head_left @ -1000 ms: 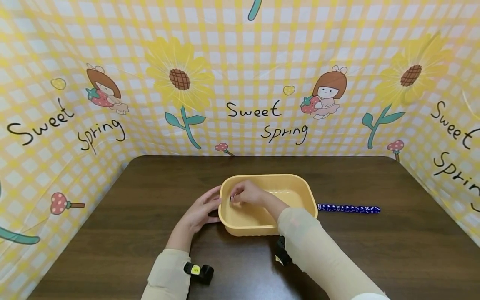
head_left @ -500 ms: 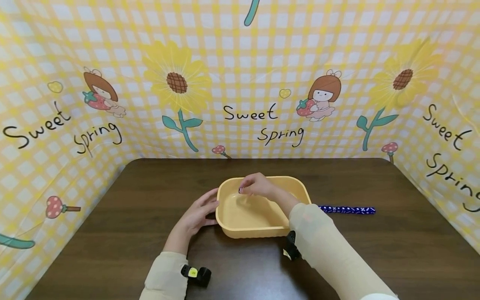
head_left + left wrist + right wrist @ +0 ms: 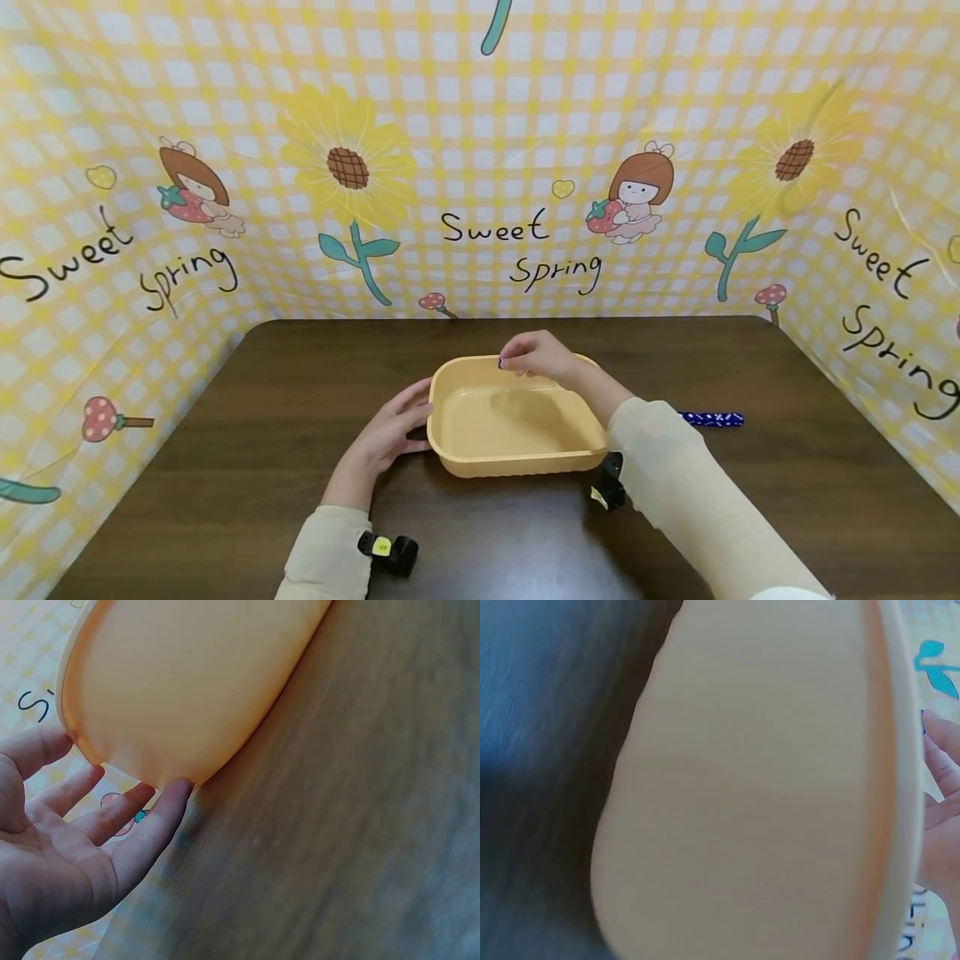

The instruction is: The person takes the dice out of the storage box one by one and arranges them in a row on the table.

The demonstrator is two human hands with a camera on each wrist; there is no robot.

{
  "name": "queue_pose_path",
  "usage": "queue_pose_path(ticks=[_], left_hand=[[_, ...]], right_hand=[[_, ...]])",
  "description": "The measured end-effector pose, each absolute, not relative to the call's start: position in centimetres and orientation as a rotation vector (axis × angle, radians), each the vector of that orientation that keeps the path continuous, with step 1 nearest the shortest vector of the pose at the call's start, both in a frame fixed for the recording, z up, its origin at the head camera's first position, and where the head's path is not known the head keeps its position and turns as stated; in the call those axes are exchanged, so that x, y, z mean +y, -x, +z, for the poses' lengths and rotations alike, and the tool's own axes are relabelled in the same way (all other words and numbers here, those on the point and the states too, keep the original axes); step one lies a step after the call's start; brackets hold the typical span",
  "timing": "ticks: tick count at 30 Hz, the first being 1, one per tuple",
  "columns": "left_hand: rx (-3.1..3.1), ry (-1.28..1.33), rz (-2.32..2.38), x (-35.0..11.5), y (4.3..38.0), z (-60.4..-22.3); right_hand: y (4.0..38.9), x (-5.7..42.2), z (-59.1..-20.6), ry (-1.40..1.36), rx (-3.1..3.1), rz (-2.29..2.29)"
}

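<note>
A yellow rectangular plastic basin point(image 3: 480, 421) sits mid-table. Fingertips of my left hand point(image 3: 390, 427) touch its left end from outside, and in the left wrist view that hand point(image 3: 71, 847) is spread, with its fingers against the basin wall point(image 3: 187, 682). Between thumb and fingers my right hand point(image 3: 543, 354) pinches a small blue-and-white die point(image 3: 502, 363), held over the basin's far side. In the right wrist view the basin wall point(image 3: 742, 787) fills most of the picture and hides part of the right hand point(image 3: 941, 832).
A straight row of blue dice with white dots point(image 3: 716, 419) lies on the dark wood table point(image 3: 480, 533) to the right of the basin, its left part behind the right sleeve point(image 3: 675, 467). A yellow checked cloth point(image 3: 480, 150) hangs around the table's back and sides.
My right hand has risen from the basin's inner left end and moved right with the die, now over the far rim. My left hand keeps touching the left end. The view shifted slightly.
</note>
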State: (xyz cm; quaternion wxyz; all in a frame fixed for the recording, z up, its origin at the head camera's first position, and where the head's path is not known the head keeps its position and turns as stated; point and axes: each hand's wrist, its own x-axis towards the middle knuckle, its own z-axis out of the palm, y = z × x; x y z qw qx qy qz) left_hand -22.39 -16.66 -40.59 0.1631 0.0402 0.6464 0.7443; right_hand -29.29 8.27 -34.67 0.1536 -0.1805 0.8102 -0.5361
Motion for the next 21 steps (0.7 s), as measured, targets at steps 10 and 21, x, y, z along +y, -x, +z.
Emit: queue_pose_path(ticks=[10,21], left_hand=[[1.83,-0.111,2.127,-16.6,22.5,-40.7],[1.841,-0.118,2.118,-16.6,22.4,-40.6]], right_hand=[[29.6,12.4,-34.2,0.458,2.356,-1.632],[29.6,17.0,-33.5,0.42,2.402,-1.67]])
